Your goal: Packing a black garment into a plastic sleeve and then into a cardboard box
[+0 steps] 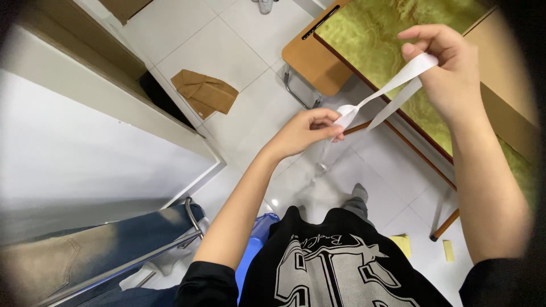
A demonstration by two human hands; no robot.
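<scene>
White floor tiles (227,45) fill most of what we see below us, with a green marbled tabletop (392,40) running along the upper right.

We see our left hand (304,132) raised over the floor, its fingertips pinched shut on the lower, bunched end of a white strip (392,85) of paper or tape. Our right hand (449,74) is held higher, over the near edge of the tabletop, and its thumb and fingers are closed on the strip's upper end. The strip runs taut and slanting between the two hands, and a second length of it hangs down from the right hand, ending loose just beside the left hand's fingers. We cannot tell whether the strip is one folded piece or two.

Beyond the hands, the tabletop has a dark red-brown rim, and a tan cardboard sheet (506,113) lies along its far right side. A wooden chair seat (310,59) on a metal frame stands at the table's left end. On the floor to the left lies a flattened brown paper bag (205,91), close to the foot of a white cabinet (85,142) that takes up the left of the view. Small yellow notes (404,243) lie on the tiles near a table leg (443,224) at lower right. Below the hands we see our black printed shirt (335,261), a blue seat edge (256,239), and, at lower left, a pair of faded jeans (85,250) behind a metal bar.
</scene>
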